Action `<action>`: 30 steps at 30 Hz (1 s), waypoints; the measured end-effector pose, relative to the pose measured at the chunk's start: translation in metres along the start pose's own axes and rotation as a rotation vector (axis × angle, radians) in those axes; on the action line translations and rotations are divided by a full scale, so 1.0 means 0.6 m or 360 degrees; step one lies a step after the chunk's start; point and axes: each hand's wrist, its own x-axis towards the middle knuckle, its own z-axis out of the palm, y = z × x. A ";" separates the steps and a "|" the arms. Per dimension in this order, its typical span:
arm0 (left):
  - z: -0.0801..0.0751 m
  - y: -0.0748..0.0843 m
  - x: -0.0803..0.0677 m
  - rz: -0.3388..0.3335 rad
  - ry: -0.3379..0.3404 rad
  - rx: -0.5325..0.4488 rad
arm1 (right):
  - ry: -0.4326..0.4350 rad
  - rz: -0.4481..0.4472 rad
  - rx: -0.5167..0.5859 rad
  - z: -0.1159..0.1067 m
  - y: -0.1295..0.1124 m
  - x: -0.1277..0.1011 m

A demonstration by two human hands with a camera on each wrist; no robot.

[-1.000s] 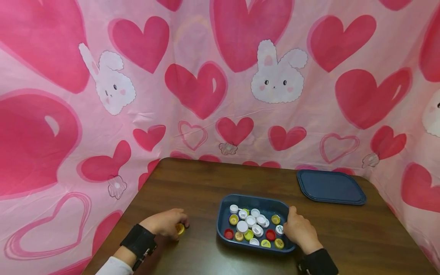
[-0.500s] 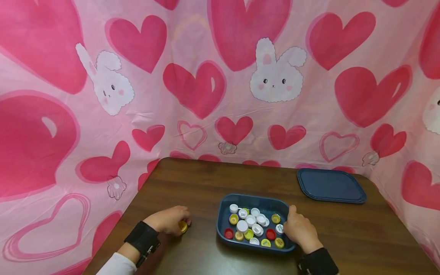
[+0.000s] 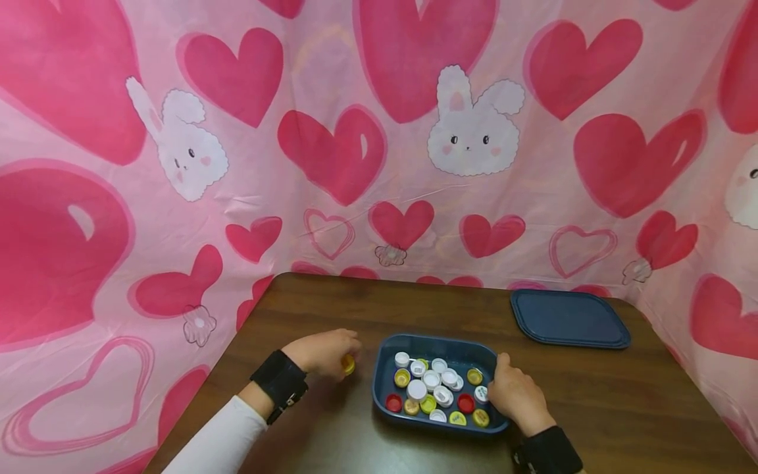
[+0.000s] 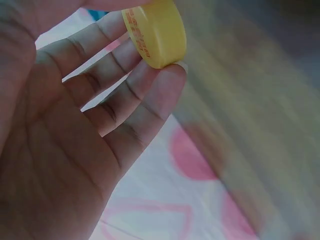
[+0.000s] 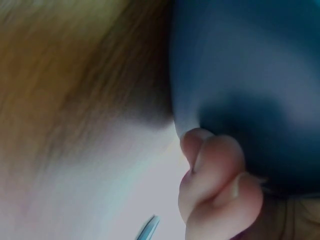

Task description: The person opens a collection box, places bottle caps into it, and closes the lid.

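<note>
My left hand [image 3: 324, 352] pinches a yellow bottle cap [image 3: 348, 364] just left of the dark blue tray [image 3: 381, 375]. In the left wrist view the yellow bottle cap [image 4: 155, 32] sits between the fingertips, with the other fingers spread below it. The tray holds several white, yellow, red and green caps. My right hand [image 3: 516, 395] grips the tray's right rim. In the right wrist view its curled fingers [image 5: 220, 185] press against the blue tray wall [image 5: 240, 70].
A dark blue lid [image 3: 568, 318] lies flat at the back right of the brown wooden table [image 3: 331, 309]. A pink cloth with hearts and bunnies [image 3: 379, 131] hangs behind and around the table.
My left hand has carried the yellow cap rightward and a little away from me, from the table's left side up beside the tray. The right hand has stayed on the tray's rim.
</note>
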 end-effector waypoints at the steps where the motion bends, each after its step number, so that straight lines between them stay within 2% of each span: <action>1: -0.005 0.008 0.005 0.0001 -0.0010 -0.0007 | 0.0002 -0.0001 -0.0002 0.001 0.001 0.000; 7: -0.024 0.057 0.043 0.0136 -0.0059 0.0055 | 0.0004 0.0010 -0.0004 0.001 0.002 0.001; 13: -0.030 0.108 0.084 0.0224 -0.0156 0.0174 | 0.0020 0.0006 0.0000 -0.001 -0.001 -0.001; 17: -0.025 0.135 0.113 0.0290 -0.0236 0.0279 | 0.0049 0.0009 -0.0014 0.001 -0.004 -0.003; 23: -0.011 0.167 0.154 0.0404 -0.0312 0.0326 | 0.0034 0.0031 -0.0013 0.002 -0.002 -0.001; 30: 0.009 0.199 0.179 0.0441 -0.0405 0.0343 | 0.0026 0.0026 0.0004 0.002 -0.001 0.001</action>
